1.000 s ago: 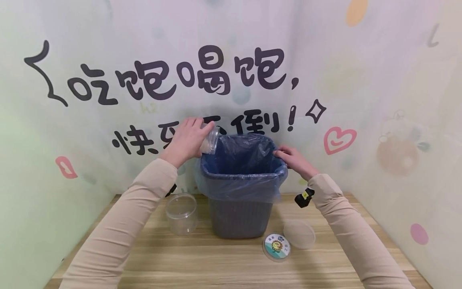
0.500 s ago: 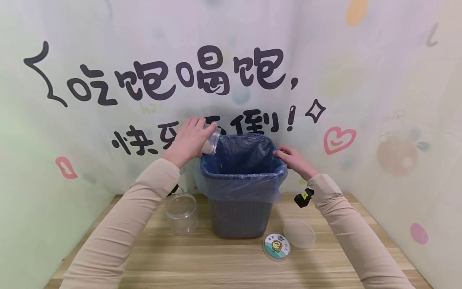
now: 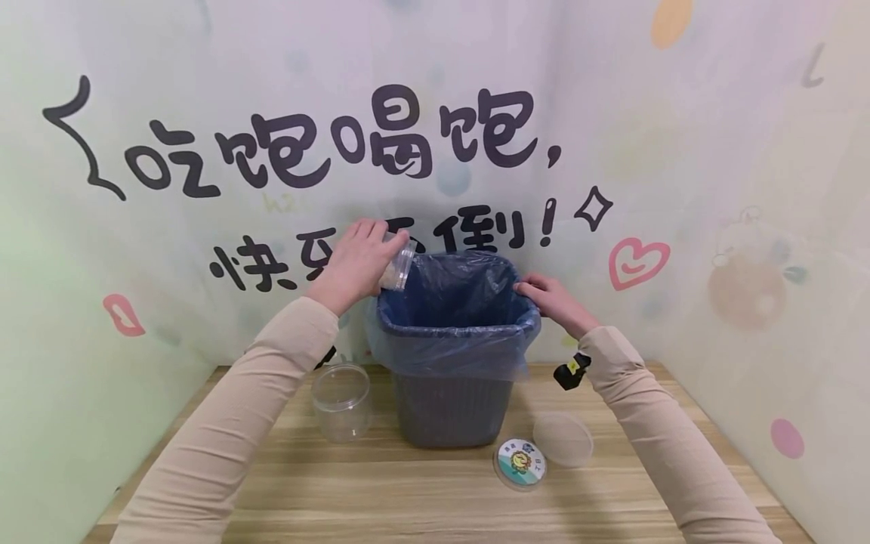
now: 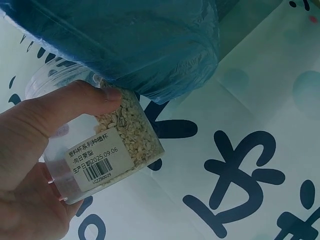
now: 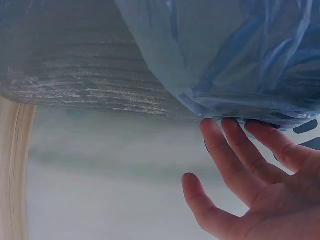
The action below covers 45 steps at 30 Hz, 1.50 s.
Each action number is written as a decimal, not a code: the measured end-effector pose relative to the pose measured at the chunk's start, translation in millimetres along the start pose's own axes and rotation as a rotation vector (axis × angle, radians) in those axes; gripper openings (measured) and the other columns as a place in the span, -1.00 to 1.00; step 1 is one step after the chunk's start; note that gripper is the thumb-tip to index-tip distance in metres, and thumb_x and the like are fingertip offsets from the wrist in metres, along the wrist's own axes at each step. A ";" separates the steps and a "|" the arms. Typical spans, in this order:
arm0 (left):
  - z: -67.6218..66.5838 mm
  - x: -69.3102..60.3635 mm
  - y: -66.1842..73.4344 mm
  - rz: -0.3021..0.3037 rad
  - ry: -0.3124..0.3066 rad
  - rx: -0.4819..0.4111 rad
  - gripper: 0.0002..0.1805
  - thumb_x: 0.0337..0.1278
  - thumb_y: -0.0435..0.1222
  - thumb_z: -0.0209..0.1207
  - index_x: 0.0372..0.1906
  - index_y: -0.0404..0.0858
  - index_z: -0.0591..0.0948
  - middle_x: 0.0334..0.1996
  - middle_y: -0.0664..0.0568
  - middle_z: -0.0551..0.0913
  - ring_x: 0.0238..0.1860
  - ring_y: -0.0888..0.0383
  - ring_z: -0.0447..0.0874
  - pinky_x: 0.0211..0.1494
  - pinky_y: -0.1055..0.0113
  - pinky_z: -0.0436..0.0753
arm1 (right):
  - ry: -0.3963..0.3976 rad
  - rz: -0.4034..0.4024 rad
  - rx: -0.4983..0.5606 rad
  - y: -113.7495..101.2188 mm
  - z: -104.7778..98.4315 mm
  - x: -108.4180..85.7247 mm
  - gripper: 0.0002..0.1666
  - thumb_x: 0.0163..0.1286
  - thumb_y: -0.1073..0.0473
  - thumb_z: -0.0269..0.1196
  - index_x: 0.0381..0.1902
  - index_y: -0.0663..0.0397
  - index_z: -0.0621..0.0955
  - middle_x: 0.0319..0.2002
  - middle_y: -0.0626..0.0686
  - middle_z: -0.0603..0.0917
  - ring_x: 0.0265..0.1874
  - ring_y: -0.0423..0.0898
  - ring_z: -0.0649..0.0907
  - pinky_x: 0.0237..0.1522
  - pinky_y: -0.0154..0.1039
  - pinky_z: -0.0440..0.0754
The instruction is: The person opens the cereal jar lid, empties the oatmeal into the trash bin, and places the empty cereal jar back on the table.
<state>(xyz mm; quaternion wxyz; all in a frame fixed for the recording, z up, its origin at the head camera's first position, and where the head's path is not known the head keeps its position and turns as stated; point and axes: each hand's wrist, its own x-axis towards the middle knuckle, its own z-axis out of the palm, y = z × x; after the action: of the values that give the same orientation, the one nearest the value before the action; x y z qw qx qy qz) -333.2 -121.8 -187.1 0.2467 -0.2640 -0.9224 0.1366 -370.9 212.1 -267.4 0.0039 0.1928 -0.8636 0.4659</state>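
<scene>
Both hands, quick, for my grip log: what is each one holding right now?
Left hand: holding a tilted clear container of pale grains.
Right hand: holding the lined bin at its rim.

- At left on the wood-grain table (image 3: 381, 499), an upright clear jar (image 3: 342, 412)
- At near right, a printed disc (image 3: 520, 462) just beside a clear disc (image 3: 564, 440)
- On the far wall (image 3: 680, 136), black lettering (image 3: 402, 130) and a pink heart (image 3: 639, 264)

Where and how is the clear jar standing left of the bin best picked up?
Probably around its round side wall, coming from the left: the clear jar stands on the table, with the bin close on its right.
</scene>
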 end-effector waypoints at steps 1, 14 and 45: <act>-0.2 0.4 0.3 0.002 0.002 -0.001 -0.05 -0.38 -0.26 0.57 0.27 -0.22 0.33 0.12 -0.33 0.39 0.20 -0.25 0.31 0.35 -0.01 0.22 | 0.004 -0.001 -0.004 1.1 0.0 0.6 -0.56 0.52 0.04 -0.05 0.01 0.34 0.47 -0.16 0.16 0.55 -0.18 -0.01 0.51 -0.12 -0.18 0.57; -10.5 3.2 -6.5 -0.019 -0.101 -0.066 -0.11 -0.30 -0.36 0.48 0.29 -0.23 0.32 0.13 -0.38 0.37 0.19 -0.32 0.30 0.34 -0.07 0.23 | 0.015 0.013 0.009 -0.4 2.7 0.4 -0.53 0.50 0.03 -0.03 0.04 0.37 0.48 -0.07 0.21 0.55 -0.11 0.01 0.51 0.00 -0.04 0.55; -22.1 7.7 1.5 -0.048 -0.195 0.047 -0.11 -0.20 -0.33 0.44 0.35 -0.21 0.30 0.19 -0.38 0.35 0.23 -0.29 0.28 0.32 -0.05 0.25 | 0.015 0.021 0.021 -2.1 2.0 -0.1 -0.57 0.52 0.09 -0.07 0.02 0.39 0.47 -0.12 0.17 0.55 -0.11 0.01 0.50 0.03 0.04 0.54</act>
<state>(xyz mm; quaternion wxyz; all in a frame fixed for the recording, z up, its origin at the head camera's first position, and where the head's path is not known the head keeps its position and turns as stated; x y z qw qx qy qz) -326.6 -113.6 -166.2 0.1650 -0.2216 -0.9446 0.1773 -369.7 209.4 -266.9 0.0035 0.1805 -0.8605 0.4764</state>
